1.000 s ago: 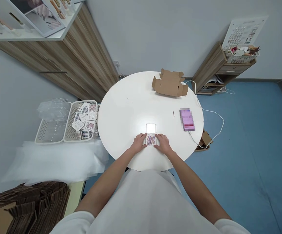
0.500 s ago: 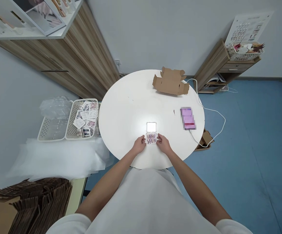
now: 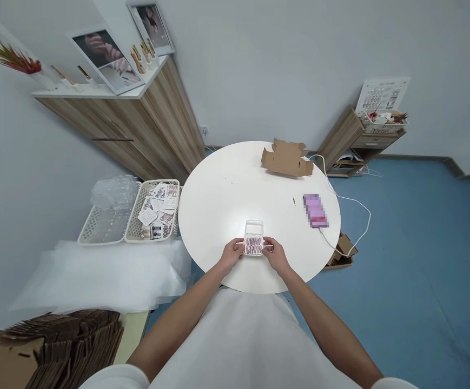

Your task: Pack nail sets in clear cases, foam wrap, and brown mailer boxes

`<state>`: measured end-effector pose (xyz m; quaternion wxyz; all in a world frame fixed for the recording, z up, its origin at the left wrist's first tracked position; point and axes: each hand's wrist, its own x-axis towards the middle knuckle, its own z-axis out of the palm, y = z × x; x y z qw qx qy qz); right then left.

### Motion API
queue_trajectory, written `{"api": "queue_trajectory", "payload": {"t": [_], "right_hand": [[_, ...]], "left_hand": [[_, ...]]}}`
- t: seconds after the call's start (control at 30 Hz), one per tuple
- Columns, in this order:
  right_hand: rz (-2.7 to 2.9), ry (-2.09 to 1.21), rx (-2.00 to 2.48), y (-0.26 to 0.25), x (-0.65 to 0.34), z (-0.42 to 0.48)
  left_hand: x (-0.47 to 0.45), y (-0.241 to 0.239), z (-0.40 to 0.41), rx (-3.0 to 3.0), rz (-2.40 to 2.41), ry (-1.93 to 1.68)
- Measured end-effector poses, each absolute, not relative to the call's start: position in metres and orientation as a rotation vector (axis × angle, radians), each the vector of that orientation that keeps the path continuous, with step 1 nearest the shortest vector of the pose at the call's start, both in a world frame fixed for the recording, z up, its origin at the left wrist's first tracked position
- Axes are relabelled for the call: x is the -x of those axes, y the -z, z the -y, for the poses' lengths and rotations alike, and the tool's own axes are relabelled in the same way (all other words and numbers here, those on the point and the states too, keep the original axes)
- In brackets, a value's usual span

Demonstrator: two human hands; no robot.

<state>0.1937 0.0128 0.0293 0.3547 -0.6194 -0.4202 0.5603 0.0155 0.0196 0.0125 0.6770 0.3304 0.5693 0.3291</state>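
Observation:
A small clear hinged case (image 3: 254, 228) has its lid raised away from me, near the front of the white round table (image 3: 214, 189). In its lower half lie several purple and orange press-on nails (image 3: 253, 245) in two rows. My left hand (image 3: 232, 255) grips the case's left edge between thumb and fingers. On the opposite edge, my right hand (image 3: 275, 255) pinches the case in the same way. The fingertips are partly hidden against its sides.
An unfolded cardboard box (image 3: 286, 159) lies at the table's far side. A pixelated purple phone-like object (image 3: 316, 210) with a white cable (image 3: 356, 200) is at the right. Baskets with printed cards (image 3: 156, 205) and clear plastic cases (image 3: 113, 200) stand left, beside stacked flattened cardboard (image 3: 72, 346).
My view has tilted up, showing more wall and shelf. The case now appears tipped toward me, its lid more upright, with both hands still at its sides.

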Motion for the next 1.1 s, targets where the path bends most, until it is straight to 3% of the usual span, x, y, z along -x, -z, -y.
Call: {"api": "queue_trajectory", "payload": {"t": [0.23,0.47,1.1], "right_hand": [[0.988,-1.469,1.562,-0.050,-0.183,-0.010],[0.826,-1.712,1.469,-0.062,-0.171,-0.027],[0.865,-1.642,1.333,-0.073,-0.161,-0.015]], "left_hand": [[0.009,-0.033,-0.019,-0.693,-1.150,-0.793],[0.029,-0.040,-0.017,-0.733,-1.040,-0.760],[0.035,-0.047,-0.013,-0.645,-0.981,-0.695]]}}
